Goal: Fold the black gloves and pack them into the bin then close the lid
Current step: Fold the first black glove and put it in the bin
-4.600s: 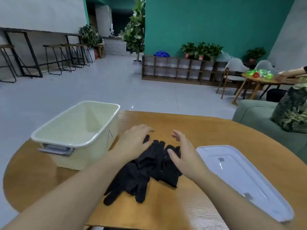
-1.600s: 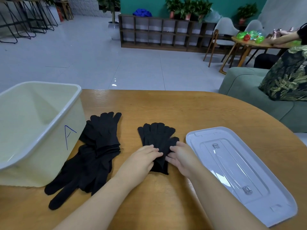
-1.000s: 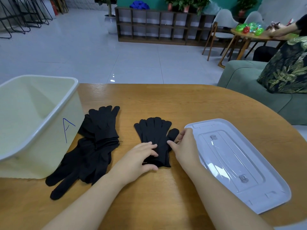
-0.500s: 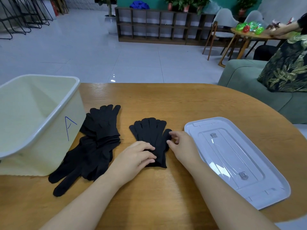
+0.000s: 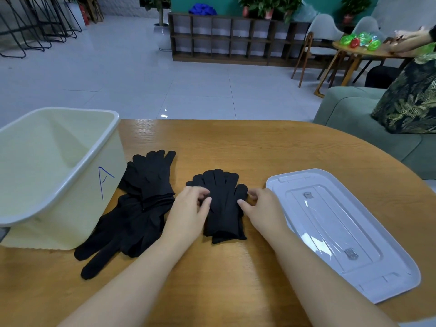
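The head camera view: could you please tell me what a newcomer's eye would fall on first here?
Probably the two hands at the middle of the wooden table: the left hand and right hand pinch either side of a small stack of black gloves. Beside it to the left lies a looser pile of black gloves, against the cream bin marked with a blue A. The clear lid lies flat on the right.

A low wooden shelf (image 5: 238, 38) stands against the teal wall (image 5: 226, 2); pale floor tiles (image 5: 141, 74) spread before it, stools (image 5: 35, 27) far left, a green sofa (image 5: 377, 128) right.
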Motion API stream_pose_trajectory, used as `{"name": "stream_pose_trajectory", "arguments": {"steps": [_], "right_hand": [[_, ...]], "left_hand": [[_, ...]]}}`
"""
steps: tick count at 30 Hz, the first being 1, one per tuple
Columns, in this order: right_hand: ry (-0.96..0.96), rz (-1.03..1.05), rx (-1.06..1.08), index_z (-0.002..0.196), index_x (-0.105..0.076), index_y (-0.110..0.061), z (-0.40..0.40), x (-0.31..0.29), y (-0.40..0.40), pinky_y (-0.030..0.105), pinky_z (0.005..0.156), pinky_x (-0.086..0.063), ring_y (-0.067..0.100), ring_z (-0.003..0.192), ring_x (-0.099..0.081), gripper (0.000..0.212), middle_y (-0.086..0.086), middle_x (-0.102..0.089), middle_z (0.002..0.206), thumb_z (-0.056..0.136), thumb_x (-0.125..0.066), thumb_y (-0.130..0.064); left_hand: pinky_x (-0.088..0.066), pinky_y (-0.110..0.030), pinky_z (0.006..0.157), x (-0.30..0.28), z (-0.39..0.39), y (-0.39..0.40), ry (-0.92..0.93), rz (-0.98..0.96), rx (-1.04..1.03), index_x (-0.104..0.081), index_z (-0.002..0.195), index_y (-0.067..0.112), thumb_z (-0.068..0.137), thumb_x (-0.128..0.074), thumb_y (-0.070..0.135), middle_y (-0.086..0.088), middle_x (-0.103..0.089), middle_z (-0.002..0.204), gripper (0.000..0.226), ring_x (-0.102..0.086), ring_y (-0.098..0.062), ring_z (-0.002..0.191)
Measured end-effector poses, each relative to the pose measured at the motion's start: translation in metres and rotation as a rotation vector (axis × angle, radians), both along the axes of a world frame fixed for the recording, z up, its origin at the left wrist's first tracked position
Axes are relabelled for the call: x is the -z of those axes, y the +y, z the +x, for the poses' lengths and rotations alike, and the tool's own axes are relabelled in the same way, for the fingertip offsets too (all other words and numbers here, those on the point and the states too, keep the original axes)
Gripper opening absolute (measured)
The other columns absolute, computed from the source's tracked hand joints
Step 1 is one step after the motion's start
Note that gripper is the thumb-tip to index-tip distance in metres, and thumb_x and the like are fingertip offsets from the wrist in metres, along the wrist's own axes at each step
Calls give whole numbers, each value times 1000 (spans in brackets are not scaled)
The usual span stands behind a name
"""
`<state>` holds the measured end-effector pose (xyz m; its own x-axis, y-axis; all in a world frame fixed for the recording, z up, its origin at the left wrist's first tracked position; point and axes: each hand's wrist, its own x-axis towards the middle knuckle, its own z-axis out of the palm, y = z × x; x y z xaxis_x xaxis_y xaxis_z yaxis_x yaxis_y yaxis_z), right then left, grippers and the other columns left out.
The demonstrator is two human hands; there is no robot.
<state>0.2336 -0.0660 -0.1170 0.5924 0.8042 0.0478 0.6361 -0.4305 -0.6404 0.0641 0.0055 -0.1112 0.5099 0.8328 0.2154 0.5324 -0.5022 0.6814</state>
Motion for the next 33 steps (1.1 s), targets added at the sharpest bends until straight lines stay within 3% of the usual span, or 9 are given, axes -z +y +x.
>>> {"name": "stream_pose_trajectory", "arguments": {"steps": [3, 6, 9, 13, 19, 22, 27, 31, 33], "right_hand": [[-22, -63, 13, 119, -63, -14, 1, 1, 4, 25, 80, -44, 19, 106, -59, 41, 5, -62, 116, 87, -62, -38], [3, -60, 14, 122, -61, -14, 0, 3, 8, 28, 84, -47, 18, 107, -59, 42, 4, -62, 118, 86, -64, -36], [6, -21, -14, 120, -62, -16, -1, 5, 8, 24, 84, -44, 15, 107, -57, 36, 1, -60, 115, 87, -63, -30], [-3, 22, -84, 123, -59, -17, -4, 4, 5, 28, 94, -46, 12, 109, -53, 35, -2, -58, 118, 89, -61, -23], [23, 25, -78, 128, -55, -17, -5, 1, 5, 34, 97, -48, 15, 111, -55, 42, -2, -58, 123, 89, -62, -29], [17, 23, -74, 129, -54, -16, -7, 0, 6, 32, 97, -48, 15, 111, -55, 44, -1, -57, 124, 88, -62, -30], [105, 49, -43, 130, -51, -17, -6, 0, 2, 28, 89, -48, 12, 104, -56, 44, -3, -60, 114, 89, -62, -26], [165, 23, -48, 132, -48, -18, -7, -3, -2, 25, 81, -47, 9, 92, -57, 47, -6, -63, 100, 88, -63, -28], [165, -18, -63, 134, -46, -17, -8, -5, -1, 26, 83, -48, 11, 95, -58, 50, -6, -61, 100, 88, -63, -28]], "left_hand": [[-43, -25, 82, -7, 12, 15, 74, -263, -176, -46, 128, 9, 93, -51, 35, -2, -59, 112, 44, -55, -15, 99], [-40, -27, 72, -13, 24, 26, 65, -399, -256, -45, 127, 5, 92, -52, 36, 1, -58, 92, 47, -52, -15, 84], [-44, -31, 69, -13, 34, 35, 152, -434, -311, -54, 107, 13, 90, -55, 37, -11, -64, 105, 30, -57, -23, 85], [-45, -32, 77, -14, 42, 39, 129, -523, -352, -54, 122, 8, 89, -59, 29, -8, -61, 120, 39, -59, -25, 102], [-40, -27, 61, -14, 32, 37, 53, -478, -318, -50, 118, 2, 92, -47, 19, -5, -56, 89, 31, -52, -18, 75], [-38, -25, 52, -15, 30, 34, 6, -503, -272, -46, 113, 3, 91, -49, 17, -6, -54, 87, 26, -51, -16, 68], [-56, -49, 82, -14, 26, 24, -243, -673, -265, -31, 117, 12, 87, -58, 12, -8, -57, 101, 41, -64, -27, 89], [-53, -43, 90, -10, 21, 21, -246, -690, -184, -17, 141, 15, 86, -57, 3, 7, -54, 97, 69, -58, -12, 87], [-50, -40, 95, -8, 19, 18, -189, -665, -116, -11, 145, 21, 85, -57, 2, 2, -55, 120, 78, -59, -14, 98]]}}
